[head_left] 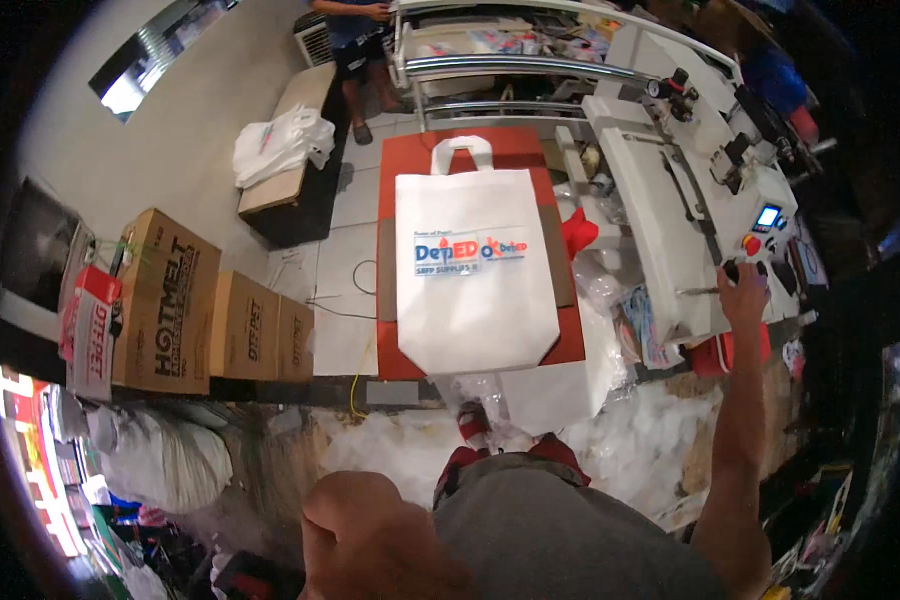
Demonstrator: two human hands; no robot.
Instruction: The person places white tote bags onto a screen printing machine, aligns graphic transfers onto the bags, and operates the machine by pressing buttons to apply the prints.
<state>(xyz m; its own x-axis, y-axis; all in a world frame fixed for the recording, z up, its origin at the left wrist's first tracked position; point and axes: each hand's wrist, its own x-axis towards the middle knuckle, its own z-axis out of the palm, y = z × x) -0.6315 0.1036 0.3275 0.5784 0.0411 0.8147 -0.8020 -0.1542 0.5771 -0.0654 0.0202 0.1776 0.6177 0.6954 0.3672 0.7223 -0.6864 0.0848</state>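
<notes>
My right hand (743, 297) reaches out to the control panel (767, 228) of a large white press machine (660, 230). Its fingers are stretched out, touching dark buttons below a red knob (751, 243), and they hold nothing. Of my left arm (370, 535) only a bent part shows at the lower edge; the left hand is out of sight. Before me a white tote bag (478, 325) lies flat on a red platen (386, 300), its handle loop at the far end. Across its upper half is a blue and red print, with what looks like clear film over it.
White folded bags (285, 145) lie on a bench (270, 195) at the far left. Cardboard boxes (167, 310) line the left side. Another person (355, 45) stands beyond the machine's metal rails (530, 65). Clear plastic (470, 392) hangs at the platen's near edge.
</notes>
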